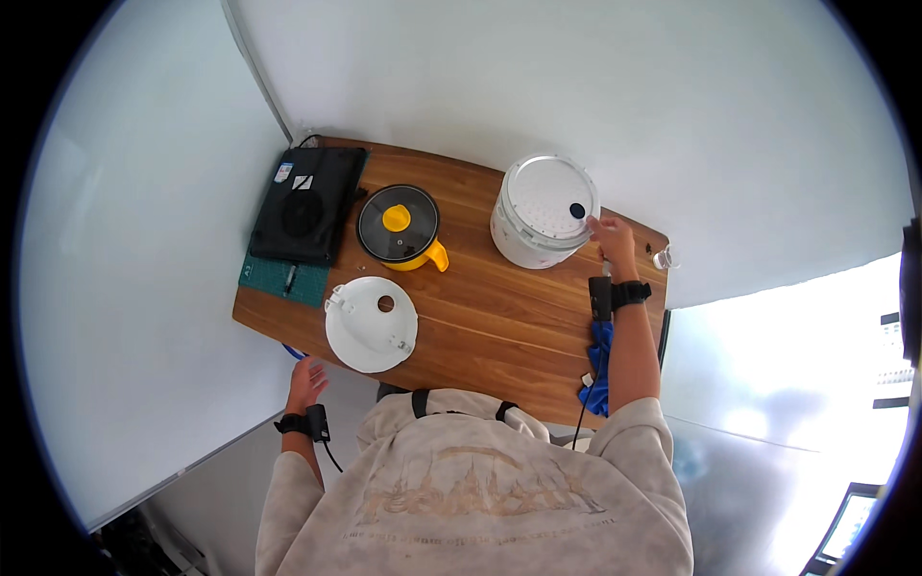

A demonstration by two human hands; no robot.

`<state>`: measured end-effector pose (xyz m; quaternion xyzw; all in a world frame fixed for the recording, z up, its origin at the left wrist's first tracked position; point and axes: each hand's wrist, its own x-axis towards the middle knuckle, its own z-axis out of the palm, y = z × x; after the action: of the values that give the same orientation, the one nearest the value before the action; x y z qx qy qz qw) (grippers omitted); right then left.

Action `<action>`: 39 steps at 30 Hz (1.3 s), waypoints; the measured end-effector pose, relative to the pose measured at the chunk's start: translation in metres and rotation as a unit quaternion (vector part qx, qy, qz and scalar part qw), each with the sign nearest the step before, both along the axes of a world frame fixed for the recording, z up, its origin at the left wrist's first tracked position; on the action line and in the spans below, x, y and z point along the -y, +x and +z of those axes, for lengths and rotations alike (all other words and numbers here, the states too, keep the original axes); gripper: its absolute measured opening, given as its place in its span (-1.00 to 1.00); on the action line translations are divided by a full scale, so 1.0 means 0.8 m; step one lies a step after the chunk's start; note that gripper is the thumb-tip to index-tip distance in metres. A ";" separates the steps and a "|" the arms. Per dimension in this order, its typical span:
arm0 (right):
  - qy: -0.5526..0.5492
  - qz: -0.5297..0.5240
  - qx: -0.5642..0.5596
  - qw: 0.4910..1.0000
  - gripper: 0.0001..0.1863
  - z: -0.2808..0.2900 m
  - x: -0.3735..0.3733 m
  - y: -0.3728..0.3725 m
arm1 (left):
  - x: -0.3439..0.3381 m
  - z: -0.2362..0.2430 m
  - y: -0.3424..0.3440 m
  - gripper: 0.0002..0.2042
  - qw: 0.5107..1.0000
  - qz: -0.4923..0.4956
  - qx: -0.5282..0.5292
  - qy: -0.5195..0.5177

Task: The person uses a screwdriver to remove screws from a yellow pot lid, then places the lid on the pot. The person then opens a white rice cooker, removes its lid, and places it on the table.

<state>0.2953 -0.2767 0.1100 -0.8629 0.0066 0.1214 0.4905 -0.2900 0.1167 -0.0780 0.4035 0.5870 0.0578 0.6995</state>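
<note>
My right hand (616,242) is at the right side of a white cylindrical appliance (520,237), its fingertips bent together at the rim. What lies between them, if anything, is too small to tell. The appliance's round silver top (545,192) has a black round spot (577,210) close to those fingers. My left hand (306,383) hangs just off the table's front left edge, fingers stretched and apart, holding nothing. Nearest to it on the table lies a round white cover (363,338) with a hole and small clips.
Beyond the cover stands a yellow pot (411,262) with a dark glass lid (377,222). A black flat appliance (331,197) rests on a green mat (313,287) at left. Blue cloth (597,357) lies by my right forearm; a small clear glass item (663,258) sits at the right edge.
</note>
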 end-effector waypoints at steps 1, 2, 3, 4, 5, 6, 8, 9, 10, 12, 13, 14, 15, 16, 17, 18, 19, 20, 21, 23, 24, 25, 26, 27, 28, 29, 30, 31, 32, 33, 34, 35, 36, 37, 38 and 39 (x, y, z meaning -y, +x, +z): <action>-0.005 0.002 0.013 1.000 -0.48 -0.002 0.000 0.000 | -0.001 0.000 0.002 -0.49 1.000 0.003 -0.004 0.005; -0.022 0.009 0.032 0.999 -0.48 -0.006 -0.002 0.003 | -0.001 0.001 0.002 -0.50 1.000 0.006 -0.008 0.010; -0.039 0.017 0.051 0.998 -0.47 -0.010 -0.006 0.009 | -0.001 0.002 0.003 -0.52 1.000 0.008 -0.006 0.012; -0.056 0.023 0.071 0.996 -0.47 -0.019 -0.007 0.017 | 0.001 0.004 0.007 -0.54 1.000 0.008 -0.002 0.013; -0.087 0.022 0.085 0.992 -0.44 -0.033 -0.002 0.028 | 0.001 0.005 0.015 -0.56 1.000 0.005 0.003 0.014; -0.120 0.020 0.098 0.988 -0.41 -0.052 0.006 0.040 | 0.000 0.003 0.023 -0.57 1.000 -0.007 0.001 0.012; -0.138 0.025 0.113 0.984 -0.44 -0.063 0.005 0.046 | 0.001 0.002 0.026 -0.61 1.000 -0.018 -0.006 0.011; -0.127 0.024 0.115 0.985 -0.50 -0.067 0.008 0.049 | 0.001 0.003 0.028 -0.62 1.000 -0.022 -0.003 0.014; -0.116 0.025 0.118 0.986 -0.56 -0.069 0.008 0.051 | 0.003 0.004 0.030 -0.63 1.000 -0.025 0.000 0.018; -0.100 0.028 0.060 0.993 -0.58 -0.051 -0.008 0.039 | 0.010 0.014 0.028 -0.65 0.999 -0.026 -0.005 0.028; -0.094 0.026 0.032 0.995 -0.59 -0.040 -0.009 0.033 | 0.012 0.019 0.029 -0.65 0.999 -0.031 -0.011 0.034; -0.093 0.030 0.028 0.995 -0.58 -0.034 -0.010 0.031 | 0.013 0.024 0.031 -0.65 0.998 -0.036 -0.017 0.040; -0.092 0.033 0.025 0.995 -0.56 -0.027 -0.011 0.029 | 0.013 0.029 0.033 -0.64 0.998 -0.037 -0.017 0.039; -0.091 0.035 0.021 0.995 -0.54 -0.024 -0.009 0.027 | 0.013 0.032 0.034 -0.64 0.998 -0.040 -0.017 0.039; -0.091 0.033 0.016 0.995 -0.55 -0.020 -0.009 0.025 | 0.013 0.035 0.035 -0.63 0.998 -0.042 -0.017 0.038; -0.092 0.031 0.012 0.995 -0.55 -0.018 -0.009 0.023 | 0.013 0.038 0.034 -0.62 0.998 -0.043 -0.018 0.041; -0.092 0.030 0.008 0.995 -0.56 -0.016 -0.010 0.024 | 0.013 0.043 0.036 -0.62 0.998 -0.044 -0.018 0.044; -0.098 0.024 0.008 0.995 -0.56 -0.015 -0.011 0.023 | 0.013 0.046 0.038 -0.61 0.998 -0.045 -0.017 0.047; -0.105 0.018 0.007 0.994 -0.56 -0.014 -0.011 0.022 | 0.013 0.050 0.041 -0.61 0.998 -0.046 -0.017 0.049; -0.123 0.021 0.013 0.992 -0.56 -0.013 -0.014 0.021 | 0.013 0.052 0.040 -0.60 0.997 -0.046 -0.019 0.052; -0.136 0.028 0.020 0.990 -0.56 -0.012 -0.015 0.021 | 0.012 0.052 0.040 -0.61 0.997 -0.046 -0.018 0.052; -0.149 0.035 0.026 0.988 -0.56 -0.013 -0.013 0.022 | 0.012 0.053 0.040 -0.61 0.997 -0.046 -0.017 0.052; -0.162 0.043 0.041 0.985 -0.57 -0.016 -0.012 0.025 | 0.011 0.054 0.041 -0.61 0.998 -0.046 -0.015 0.051; -0.175 0.050 0.055 0.982 -0.58 -0.019 -0.011 0.028 | 0.011 0.054 0.042 -0.61 0.998 -0.044 -0.011 0.047; -0.188 0.058 0.069 0.978 -0.59 -0.020 -0.011 0.030 | 0.011 0.055 0.042 -0.61 0.998 -0.042 -0.007 0.044; -0.192 0.059 0.074 0.977 -0.58 -0.021 -0.011 0.033 | 0.011 0.055 0.043 -0.61 0.998 -0.039 -0.003 0.040; -0.196 0.059 0.079 0.976 -0.58 -0.022 -0.011 0.036 | 0.011 0.056 0.043 -0.61 0.998 -0.040 -0.001 0.040; -0.200 0.060 0.084 0.974 -0.57 -0.022 -0.012 0.037 | 0.012 0.057 0.045 -0.62 0.998 -0.041 0.002 0.041; -0.192 0.049 0.088 0.976 -0.56 -0.023 -0.012 0.037 | 0.012 0.058 0.046 -0.63 0.998 -0.041 0.004 0.041; -0.185 0.038 0.093 0.978 -0.55 -0.023 -0.012 0.037 | 0.013 0.060 0.047 -0.63 0.998 -0.044 0.005 0.045; -0.176 0.028 0.097 0.979 -0.54 -0.023 -0.012 0.036 | 0.013 0.059 0.046 -0.64 0.998 -0.047 0.005 0.049; -0.182 0.028 0.097 0.978 -0.53 -0.023 -0.013 0.035 | 0.013 0.059 0.044 -0.64 0.997 -0.050 0.005 0.053; -0.188 0.028 0.098 0.977 -0.53 -0.023 -0.014 0.035 | 0.012 0.059 0.043 -0.65 0.997 -0.048 0.003 0.052; -0.193 0.028 0.098 0.976 -0.52 -0.024 -0.013 0.036 | 0.011 0.057 0.043 -0.65 0.998 -0.047 0.001 0.051; -0.198 0.025 0.104 0.974 -0.52 -0.026 -0.014 0.036 | 0.010 0.055 0.042 -0.65 0.998 -0.046 -0.002 0.050; -0.202 0.023 0.109 0.973 -0.51 -0.029 -0.015 0.036 | 0.010 0.054 0.040 -0.65 0.998 -0.042 -0.002 0.049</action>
<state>0.3243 -0.2644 0.0867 -0.9522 -0.0425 0.0336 0.3007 -0.2580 0.1090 -0.0347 0.4616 0.5674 0.0569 0.6795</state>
